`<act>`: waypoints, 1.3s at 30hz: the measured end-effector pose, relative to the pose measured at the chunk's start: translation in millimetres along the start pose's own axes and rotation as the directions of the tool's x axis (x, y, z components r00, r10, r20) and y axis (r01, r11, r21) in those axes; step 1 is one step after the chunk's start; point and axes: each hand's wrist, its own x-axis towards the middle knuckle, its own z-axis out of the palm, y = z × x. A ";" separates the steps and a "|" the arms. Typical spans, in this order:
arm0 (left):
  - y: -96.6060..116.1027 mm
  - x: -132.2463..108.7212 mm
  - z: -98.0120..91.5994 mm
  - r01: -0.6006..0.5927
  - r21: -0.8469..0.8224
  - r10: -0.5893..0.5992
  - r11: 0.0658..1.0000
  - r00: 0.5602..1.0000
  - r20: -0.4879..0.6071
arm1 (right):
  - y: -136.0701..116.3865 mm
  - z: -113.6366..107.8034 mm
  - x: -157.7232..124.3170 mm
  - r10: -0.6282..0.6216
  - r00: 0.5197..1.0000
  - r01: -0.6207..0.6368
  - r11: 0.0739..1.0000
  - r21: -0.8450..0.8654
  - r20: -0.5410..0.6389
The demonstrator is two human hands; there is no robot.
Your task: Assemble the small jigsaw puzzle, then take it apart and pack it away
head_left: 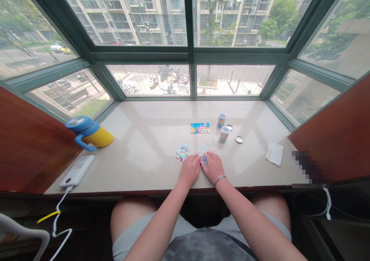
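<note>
My left hand (pixel 190 170) rests palm down on the ledge, its fingers reaching toward a small group of jigsaw puzzle pieces (pixel 204 159). From the other side, my right hand (pixel 213 168), with a bracelet (pixel 221 177) at the wrist, lies palm down with fingers stretched over the edge of the same pieces. Both hands look open and nearly meet; what is under the palms is hidden. A looser pile of jigsaw pieces (pixel 182 152) lies just beyond my left hand. One light-blue piece (pixel 203 147) sits apart, above the group. Farther back lies a colourful picture card (pixel 200 128).
Two small cans (pixel 222 120) stand back right, with round lids (pixel 239 139) beside them. A white tissue (pixel 274 153) lies at right. On the left are a blue and yellow jug (pixel 89 133) and a white power bank (pixel 77 171) with a cable. Windows bound the ledge.
</note>
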 end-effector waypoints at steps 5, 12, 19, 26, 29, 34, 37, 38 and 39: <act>2.9 0.3 -1.4 0.044 0.003 -0.044 0.999 0.999 0.017 | -1.6 -0.1 -0.2 0.002 1.000 -0.002 1.000 -0.006 0.021; 1.5 -0.8 1.7 0.094 0.045 -0.093 0.995 0.996 -0.016 | -3.7 -1.5 0.0 0.022 1.000 -0.022 1.000 -0.006 0.003; 2.7 0.1 -2.1 0.083 0.050 -0.083 0.995 0.997 0.000 | -7.4 -4.6 -1.6 0.107 0.994 -0.108 0.993 -0.047 -0.009; 2.3 0.4 -3.2 0.102 0.044 -0.102 0.994 0.995 0.012 | -7.3 -3.4 -2.1 0.115 0.993 -0.114 0.993 -0.039 0.017; 2.0 0.7 -3.5 0.116 0.046 -0.116 0.992 0.993 -0.002 | -5.7 -1.1 -2.3 0.111 0.994 -0.111 0.994 -0.021 0.018; 3.6 0.7 -4.2 0.093 0.064 -0.094 0.994 0.996 0.012 | -4.1 0.3 -2.3 0.110 0.993 -0.109 0.994 -0.025 0.037; 3.6 0.2 -3.6 0.092 0.064 -0.094 0.994 0.995 0.016 | -5.4 -2.1 -1.7 0.101 0.994 -0.099 0.994 -0.042 0.035; 3.3 0.1 -3.1 0.101 0.061 -0.101 0.993 0.995 0.011 | -6.2 -3.1 -1.4 0.092 0.995 -0.090 0.995 -0.045 0.033; 3.0 0.1 -2.6 0.110 0.056 -0.110 0.992 0.994 0.006 | -7.1 -4.0 -1.1 0.079 0.996 -0.077 0.996 -0.046 0.031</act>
